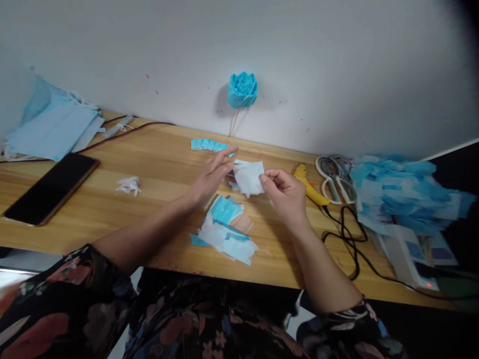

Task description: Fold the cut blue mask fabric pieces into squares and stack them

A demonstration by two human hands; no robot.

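Observation:
Between finger and thumb, my right hand point(286, 192) pinches the right edge of a white fabric piece point(249, 178), held a little above the table. My left hand point(213, 177) reaches to the left edge of that piece with its fingers stretched out. Below lies a loose pile of cut blue and white fabric pieces point(224, 234). Behind my left fingertips runs a row of small folded blue pieces point(207, 144). A blue fabric flower point(242, 90) on a thin stick leans against the wall.
On the left are a black phone point(52, 188), stacked blue face masks point(56, 124) and a white scrap bundle point(128, 185). On the right lie a yellow glue gun point(310, 185), white-handled scissors point(339, 189), cables, a power strip point(409, 257) and a heap of blue fabric point(404, 192).

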